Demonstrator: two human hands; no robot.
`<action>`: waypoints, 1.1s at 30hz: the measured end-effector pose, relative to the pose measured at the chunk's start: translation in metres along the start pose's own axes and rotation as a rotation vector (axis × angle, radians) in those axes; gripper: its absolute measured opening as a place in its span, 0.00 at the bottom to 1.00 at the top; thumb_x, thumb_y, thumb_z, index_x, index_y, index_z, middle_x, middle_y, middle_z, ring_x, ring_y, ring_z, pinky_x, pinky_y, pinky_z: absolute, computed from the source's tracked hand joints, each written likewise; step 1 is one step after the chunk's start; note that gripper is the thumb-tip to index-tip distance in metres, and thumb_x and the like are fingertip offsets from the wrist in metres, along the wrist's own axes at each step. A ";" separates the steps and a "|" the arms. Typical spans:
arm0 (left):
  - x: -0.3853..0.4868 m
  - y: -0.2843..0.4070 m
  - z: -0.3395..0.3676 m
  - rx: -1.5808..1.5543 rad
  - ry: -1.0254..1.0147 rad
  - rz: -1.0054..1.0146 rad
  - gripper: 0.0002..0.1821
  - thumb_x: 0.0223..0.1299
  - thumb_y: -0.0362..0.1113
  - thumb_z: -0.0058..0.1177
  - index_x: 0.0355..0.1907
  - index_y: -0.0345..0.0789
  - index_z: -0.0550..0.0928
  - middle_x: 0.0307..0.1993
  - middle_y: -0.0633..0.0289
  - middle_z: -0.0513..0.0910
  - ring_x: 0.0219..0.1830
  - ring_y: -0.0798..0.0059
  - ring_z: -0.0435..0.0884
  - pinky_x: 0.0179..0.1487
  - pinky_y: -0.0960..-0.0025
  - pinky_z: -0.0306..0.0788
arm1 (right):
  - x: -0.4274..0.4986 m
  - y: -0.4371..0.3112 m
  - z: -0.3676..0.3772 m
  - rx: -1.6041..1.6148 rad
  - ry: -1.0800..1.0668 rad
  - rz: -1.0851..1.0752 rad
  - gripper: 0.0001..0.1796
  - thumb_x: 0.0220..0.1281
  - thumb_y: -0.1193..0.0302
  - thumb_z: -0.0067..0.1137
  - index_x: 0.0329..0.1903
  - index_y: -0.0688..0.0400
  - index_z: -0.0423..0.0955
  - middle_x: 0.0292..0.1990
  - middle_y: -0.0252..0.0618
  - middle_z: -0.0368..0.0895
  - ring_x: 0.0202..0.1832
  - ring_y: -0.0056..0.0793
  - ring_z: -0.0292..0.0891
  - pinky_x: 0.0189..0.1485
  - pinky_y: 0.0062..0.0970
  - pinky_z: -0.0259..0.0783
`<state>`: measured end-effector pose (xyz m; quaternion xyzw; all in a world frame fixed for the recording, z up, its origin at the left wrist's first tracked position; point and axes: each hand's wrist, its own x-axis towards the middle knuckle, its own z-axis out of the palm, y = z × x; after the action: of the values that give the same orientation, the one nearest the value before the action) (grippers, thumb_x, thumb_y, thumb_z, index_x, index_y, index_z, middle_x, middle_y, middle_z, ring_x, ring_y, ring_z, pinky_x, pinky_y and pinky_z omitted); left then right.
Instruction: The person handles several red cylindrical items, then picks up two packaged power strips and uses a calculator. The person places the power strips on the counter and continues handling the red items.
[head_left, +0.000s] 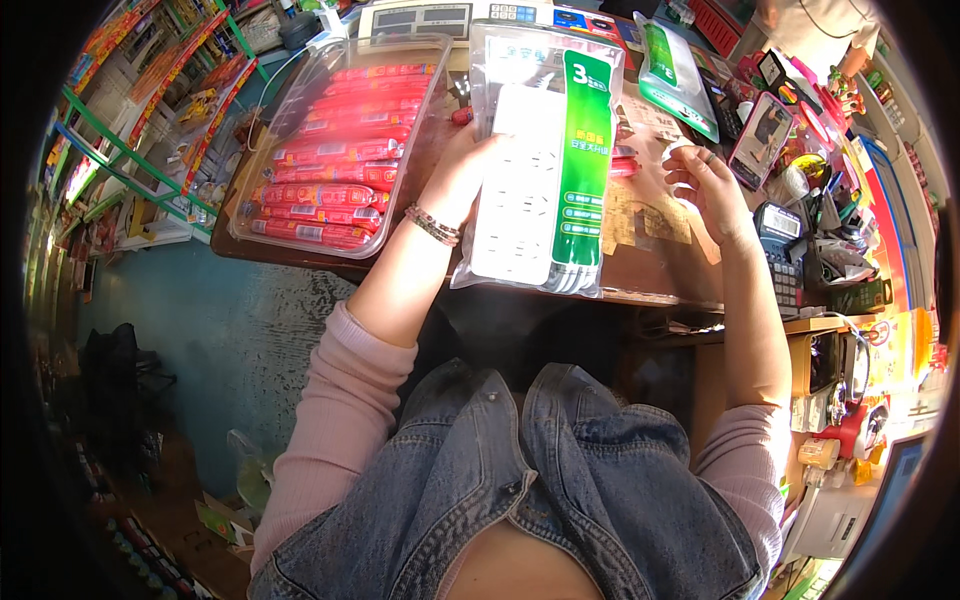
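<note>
My left hand (466, 166) grips the left edge of a clear plastic package with a white power strip (523, 187) and a green printed panel inside. The package is held tilted over the front edge of the wooden table. To its right, my right hand (699, 180) is raised with its fingers loosely curled and apart, a ring on one finger, and nothing in it. Left of the package stands a clear plastic tub (241, 225) of red-wrapped sausages (330, 174). A few red sausages (624, 166) lie on the table, partly hidden behind the package.
Another package with a green panel (675, 79) lies at the back right. A digital scale (424, 19) stands behind the tub. A phone (760, 139), a calculator (781, 240) and crowded small goods line the right side. Shelves (157, 97) stand at the left. Another person (814, 26) is at the top right.
</note>
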<state>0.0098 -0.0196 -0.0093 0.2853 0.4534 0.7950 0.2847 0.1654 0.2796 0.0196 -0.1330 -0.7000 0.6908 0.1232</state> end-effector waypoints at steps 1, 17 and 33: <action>0.000 0.000 0.001 -0.022 -0.009 0.011 0.22 0.58 0.38 0.51 0.53 0.28 0.71 0.39 0.61 0.80 0.38 0.78 0.80 0.40 0.73 0.76 | 0.002 0.001 -0.001 0.010 -0.002 -0.021 0.14 0.68 0.62 0.48 0.45 0.59 0.73 0.38 0.34 0.79 0.38 0.21 0.74 0.41 0.22 0.69; -0.002 0.006 0.004 -0.033 -0.056 0.011 0.20 0.60 0.39 0.53 0.51 0.30 0.74 0.42 0.62 0.80 0.42 0.79 0.79 0.45 0.73 0.74 | 0.085 0.030 -0.068 1.263 0.335 0.232 0.33 0.69 0.59 0.43 0.64 0.70 0.47 0.60 0.60 0.60 0.56 0.51 0.67 0.54 0.42 0.73; -0.005 0.005 0.006 -0.004 0.029 0.012 0.23 0.56 0.41 0.55 0.52 0.29 0.72 0.40 0.63 0.79 0.41 0.79 0.79 0.44 0.74 0.73 | 0.168 0.043 -0.071 1.072 0.497 0.260 0.20 0.69 0.58 0.45 0.33 0.65 0.68 0.23 0.44 0.74 0.19 0.30 0.68 0.18 0.21 0.65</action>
<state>0.0162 -0.0220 -0.0029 0.2760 0.4543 0.8015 0.2739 0.0341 0.4062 -0.0242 -0.2940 -0.1825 0.9050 0.2476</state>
